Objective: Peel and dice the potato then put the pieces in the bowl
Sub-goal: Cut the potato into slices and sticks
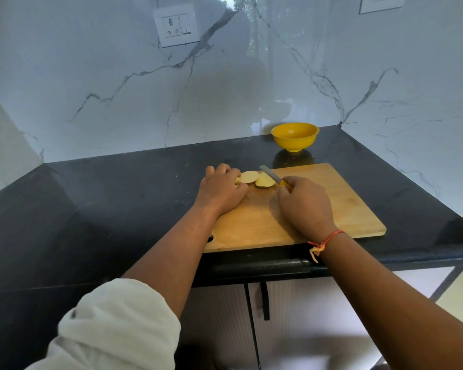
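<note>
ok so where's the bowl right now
In the head view the yellow bowl stands on the black counter near the marble wall, just beyond the far edge of the cutting board, ahead of the right hand.

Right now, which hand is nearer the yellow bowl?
Right. The right hand, gripping the knife, is directly in front of the yellow bowl; the left hand, holding the potato slices, lies farther left.

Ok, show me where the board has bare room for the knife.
Bare: the right half of the cutting board, from the right hand to its right edge, and the near strip between the wrists. Crowded: the far-left corner, where left hand, potato slices and knife meet.
</note>
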Demonstrator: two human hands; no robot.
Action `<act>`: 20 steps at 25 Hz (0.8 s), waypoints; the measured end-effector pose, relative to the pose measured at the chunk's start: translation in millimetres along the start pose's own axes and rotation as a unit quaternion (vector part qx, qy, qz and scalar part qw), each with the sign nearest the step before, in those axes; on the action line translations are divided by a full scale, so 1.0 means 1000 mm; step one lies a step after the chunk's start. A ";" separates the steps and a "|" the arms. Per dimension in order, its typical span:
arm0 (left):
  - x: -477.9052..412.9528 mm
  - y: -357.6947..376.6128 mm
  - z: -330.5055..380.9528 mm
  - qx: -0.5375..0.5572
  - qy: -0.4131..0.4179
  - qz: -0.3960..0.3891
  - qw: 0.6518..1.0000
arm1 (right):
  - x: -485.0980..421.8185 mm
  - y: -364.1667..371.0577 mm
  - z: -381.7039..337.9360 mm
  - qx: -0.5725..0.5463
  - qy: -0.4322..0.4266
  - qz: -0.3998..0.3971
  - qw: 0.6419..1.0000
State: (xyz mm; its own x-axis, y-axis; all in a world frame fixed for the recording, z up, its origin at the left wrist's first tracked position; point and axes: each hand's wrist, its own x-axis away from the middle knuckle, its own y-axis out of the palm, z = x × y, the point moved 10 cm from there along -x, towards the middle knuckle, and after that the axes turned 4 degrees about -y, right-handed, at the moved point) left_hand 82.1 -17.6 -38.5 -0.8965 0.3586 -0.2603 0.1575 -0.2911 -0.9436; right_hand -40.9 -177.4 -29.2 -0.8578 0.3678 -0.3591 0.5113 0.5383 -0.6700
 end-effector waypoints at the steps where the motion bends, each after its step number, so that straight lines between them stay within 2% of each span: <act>1: -0.001 0.000 0.001 -0.010 0.004 -0.005 1.000 | 0.000 0.000 0.000 0.003 0.000 -0.001 1.000; 6: -0.005 -0.006 0.010 -0.090 0.027 -0.007 0.996 | 0.000 0.002 -0.002 0.023 -0.001 -0.002 1.000; 10: -0.010 -0.011 0.026 -0.056 0.078 -0.017 0.995 | 0.001 0.002 -0.002 0.025 -0.001 -0.001 1.000; 13: -0.008 -0.023 0.036 -0.024 0.094 0.020 0.995 | 0.001 0.002 -0.001 0.021 0.003 0.002 1.000; 17: -0.004 -0.037 0.028 0.093 0.030 0.067 0.993 | 0.003 -0.003 0.000 0.003 0.004 0.018 1.000; 20: 0.008 -0.050 0.017 0.230 -0.048 0.082 0.968 | 0.004 -0.008 -0.002 -0.012 0.000 0.029 0.999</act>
State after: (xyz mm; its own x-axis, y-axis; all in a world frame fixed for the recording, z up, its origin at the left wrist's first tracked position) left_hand 60.2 -15.1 10.2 -0.9131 0.1954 -0.3578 0.1202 -0.7096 -0.6943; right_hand -48.3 -178.7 -24.5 -0.8265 0.3992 -0.3970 0.5615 0.5345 -0.6317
